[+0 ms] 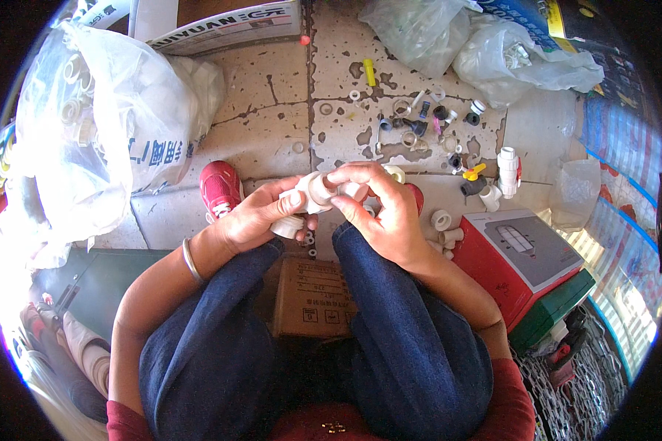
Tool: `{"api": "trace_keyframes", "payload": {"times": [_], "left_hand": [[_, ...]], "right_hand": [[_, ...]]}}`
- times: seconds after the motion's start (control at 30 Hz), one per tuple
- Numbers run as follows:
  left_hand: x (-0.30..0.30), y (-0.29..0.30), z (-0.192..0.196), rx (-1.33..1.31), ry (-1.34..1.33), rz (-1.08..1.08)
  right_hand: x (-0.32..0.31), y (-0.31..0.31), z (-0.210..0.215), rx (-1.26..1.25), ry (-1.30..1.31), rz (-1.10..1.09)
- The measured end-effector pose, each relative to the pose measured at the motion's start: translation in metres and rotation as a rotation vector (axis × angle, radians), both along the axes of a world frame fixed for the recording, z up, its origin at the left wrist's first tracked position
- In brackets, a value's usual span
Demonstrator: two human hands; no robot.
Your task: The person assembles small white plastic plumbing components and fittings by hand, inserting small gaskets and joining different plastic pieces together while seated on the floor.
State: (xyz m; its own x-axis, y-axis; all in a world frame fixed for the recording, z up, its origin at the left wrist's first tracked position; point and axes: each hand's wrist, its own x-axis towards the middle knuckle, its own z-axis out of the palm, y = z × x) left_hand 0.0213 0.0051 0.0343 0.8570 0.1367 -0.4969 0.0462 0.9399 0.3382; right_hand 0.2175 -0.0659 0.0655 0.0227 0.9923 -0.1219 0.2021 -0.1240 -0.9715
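Note:
Above my knees, my left hand [261, 211] is closed round a white plastic pipe fitting [316, 192]. A ribbed round white end [288, 226] shows below its fingers. My right hand [386, 213] has its thumb and fingers pinched at the fitting's right side, where a small white piece [354, 191] shows. Whether that piece is joined to the fitting, I cannot tell. Just beyond the right hand, a pale ring-shaped part [395, 173] lies on the floor.
Small plastic parts lie scattered on the tiles, with a yellow-handled valve [475, 172] and a white valve [507, 173] at the right. A clear bag of white fittings [88, 117] stands left. A red box [518, 257] is at the right; a cardboard box [312, 298] sits between my legs.

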Motion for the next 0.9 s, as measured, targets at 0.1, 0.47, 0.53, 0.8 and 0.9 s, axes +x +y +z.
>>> {"api": "trace_keyframes", "payload": {"times": [0.1, 0.47, 0.53, 0.8, 0.9], "left_hand": [[-0.001, 0.001, 0.0, 0.011, 0.021, 0.009], [0.0, 0.003, 0.008, 0.03, 0.082, 0.033], [0.0, 0.003, 0.01, 0.034, 0.079, 0.032], [0.002, 0.005, 0.013, 0.065, 0.094, 0.023], [0.001, 0.005, 0.013, 0.135, 0.13, -0.029]], "right_hand": [[0.0, 0.002, 0.003, 0.019, -0.057, 0.008], [0.002, 0.006, 0.017, 0.039, -0.051, 0.087], [0.004, 0.005, 0.015, -0.017, -0.063, 0.041], [0.003, 0.004, 0.011, -0.055, 0.166, -0.042], [0.007, 0.007, 0.016, -0.056, -0.001, 0.074]]}}
